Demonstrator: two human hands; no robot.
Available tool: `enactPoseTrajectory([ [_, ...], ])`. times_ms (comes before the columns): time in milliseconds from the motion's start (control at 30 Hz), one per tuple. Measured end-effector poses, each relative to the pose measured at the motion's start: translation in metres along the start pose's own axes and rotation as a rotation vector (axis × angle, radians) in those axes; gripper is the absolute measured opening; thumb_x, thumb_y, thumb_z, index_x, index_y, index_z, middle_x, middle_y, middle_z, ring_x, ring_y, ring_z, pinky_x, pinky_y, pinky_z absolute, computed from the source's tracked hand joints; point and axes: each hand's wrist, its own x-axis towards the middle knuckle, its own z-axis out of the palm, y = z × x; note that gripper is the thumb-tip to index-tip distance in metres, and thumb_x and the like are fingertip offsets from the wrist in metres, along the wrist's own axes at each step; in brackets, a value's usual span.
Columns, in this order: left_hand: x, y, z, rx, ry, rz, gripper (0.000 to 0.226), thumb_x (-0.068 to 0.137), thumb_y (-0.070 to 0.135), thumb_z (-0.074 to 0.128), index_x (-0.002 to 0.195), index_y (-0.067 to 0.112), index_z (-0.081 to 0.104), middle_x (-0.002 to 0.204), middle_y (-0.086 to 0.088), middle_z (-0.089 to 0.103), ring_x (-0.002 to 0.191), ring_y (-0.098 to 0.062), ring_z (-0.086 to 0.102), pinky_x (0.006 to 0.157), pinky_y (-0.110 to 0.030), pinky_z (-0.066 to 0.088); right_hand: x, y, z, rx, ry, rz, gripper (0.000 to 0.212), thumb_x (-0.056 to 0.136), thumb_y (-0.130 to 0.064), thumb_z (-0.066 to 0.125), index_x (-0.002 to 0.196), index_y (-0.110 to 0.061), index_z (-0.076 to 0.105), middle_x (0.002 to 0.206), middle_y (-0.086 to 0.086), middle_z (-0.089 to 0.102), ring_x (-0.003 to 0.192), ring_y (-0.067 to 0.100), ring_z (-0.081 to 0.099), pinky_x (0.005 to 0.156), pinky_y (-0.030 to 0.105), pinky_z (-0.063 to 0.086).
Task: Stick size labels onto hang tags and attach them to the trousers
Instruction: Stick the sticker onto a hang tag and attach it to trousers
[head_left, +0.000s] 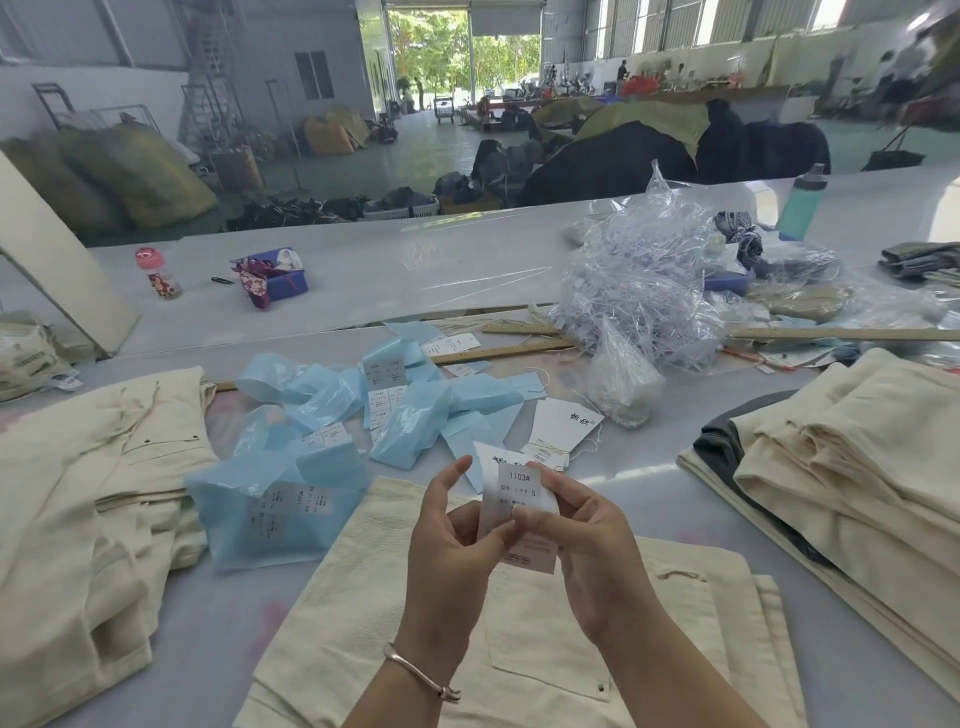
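Observation:
A white hang tag (535, 553) is held upright above folded cream trousers (519, 649) lying at the table's near edge. A white size label (517, 486) printed "1103#" and "S" lies against the tag's face. My left hand (457, 535) pinches the tag's left edge, thumb on the label. From the other side, my right hand (582, 530) pinches the tag and label, its thumb meeting the left thumb. More hang tags with strings (558, 431) lie just beyond my hands.
Blue plastic bags of label sheets (291, 499) spread left of centre. Cream trousers are heaped at the left (78, 493) and stacked at the right (852, 457). Wooden rulers (498, 353), a clear bag of plastic fasteners (644, 291) and bottles sit farther back.

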Motion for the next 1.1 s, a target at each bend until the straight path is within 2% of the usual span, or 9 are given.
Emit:
enactPoseTrajectory([
  [100,0.002,-0.010,0.000,0.033,-0.026,0.016,0.057,0.081,-0.001,0.073,0.125,0.026,0.049,0.090,-0.013,0.076,0.087,-0.025,0.073,0.073,-0.030,0.057,0.007,-0.003,0.000,0.012,0.090,0.036,0.055,0.056,-0.004,0.078,0.111,-0.005,0.068,0.097,0.018,0.073,0.083,0.026,0.071,0.065,0.028,0.056],
  [233,0.005,-0.023,0.000,0.041,-0.021,-0.021,0.036,0.082,0.000,0.071,0.113,0.012,0.057,0.087,-0.015,0.075,0.083,-0.026,0.073,0.069,-0.027,0.056,0.021,-0.006,-0.006,0.009,0.243,0.035,0.039,0.069,0.007,0.075,0.106,-0.004,0.070,0.095,0.015,0.074,0.077,0.022,0.070,0.058,0.023,0.055],
  [400,0.013,-0.036,0.004,0.080,-0.057,-0.060,0.003,0.086,0.005,0.068,0.089,0.003,0.067,0.086,-0.014,0.075,0.080,-0.020,0.071,0.069,-0.024,0.055,0.037,-0.006,-0.018,0.019,0.328,0.023,0.036,0.074,0.011,0.071,0.107,-0.001,0.068,0.082,0.007,0.071,0.076,0.020,0.067,0.058,0.022,0.055],
  [533,0.034,-0.042,0.007,0.070,-0.067,-0.161,0.014,0.081,0.018,0.074,0.091,0.009,0.072,0.092,-0.012,0.075,0.084,-0.019,0.071,0.070,-0.025,0.055,0.046,0.003,-0.028,-0.056,0.324,-0.013,0.033,0.074,0.010,0.073,0.102,-0.006,0.070,0.084,0.008,0.073,0.077,0.017,0.069,0.062,0.024,0.056],
  [633,0.052,-0.054,0.012,0.085,-0.072,-0.218,0.012,0.082,0.014,0.075,0.094,0.010,0.074,0.093,-0.015,0.074,0.082,-0.019,0.069,0.075,-0.032,0.056,0.057,0.014,-0.039,-0.129,0.308,-0.009,0.021,0.080,0.004,0.071,0.098,-0.007,0.073,0.086,0.011,0.075,0.072,0.016,0.069,0.061,0.022,0.054],
  [767,0.080,-0.080,0.020,0.217,0.044,-0.264,0.019,0.091,0.018,0.066,0.089,-0.001,0.070,0.079,-0.011,0.071,0.073,-0.017,0.057,0.070,-0.034,0.047,0.089,0.023,-0.079,-0.412,0.397,-0.034,0.012,0.084,0.001,0.067,0.084,-0.009,0.074,0.069,0.003,0.073,0.057,0.008,0.060,0.057,0.017,0.049],
  [900,0.110,-0.093,0.022,0.281,0.163,-0.293,0.036,0.094,0.027,0.064,0.076,-0.004,0.062,0.067,-0.005,0.056,0.066,-0.016,0.046,0.064,-0.030,0.037,0.136,0.028,-0.136,-0.878,0.507,-0.023,0.016,0.081,-0.003,0.068,0.079,-0.019,0.069,0.079,0.000,0.070,0.070,0.017,0.060,0.065,0.024,0.044],
  [1000,0.127,-0.103,0.022,0.303,0.223,-0.303,0.044,0.092,0.031,0.065,0.071,-0.005,0.052,0.065,-0.006,0.048,0.063,-0.015,0.041,0.063,-0.030,0.032,0.176,0.033,-0.168,-1.172,0.440,0.008,0.018,0.082,-0.007,0.064,0.092,-0.022,0.065,0.095,-0.004,0.066,0.073,0.012,0.055,0.066,0.026,0.039],
  [1100,0.134,-0.112,0.020,0.306,0.251,-0.318,0.039,0.091,0.030,0.066,0.066,0.002,0.053,0.061,-0.004,0.047,0.059,-0.015,0.040,0.060,-0.028,0.032,0.216,0.035,-0.182,-1.374,0.237,-0.005,0.031,0.082,-0.010,0.065,0.110,-0.022,0.061,0.113,-0.004,0.054,0.097,0.016,0.053,0.076,0.028,0.042],
])
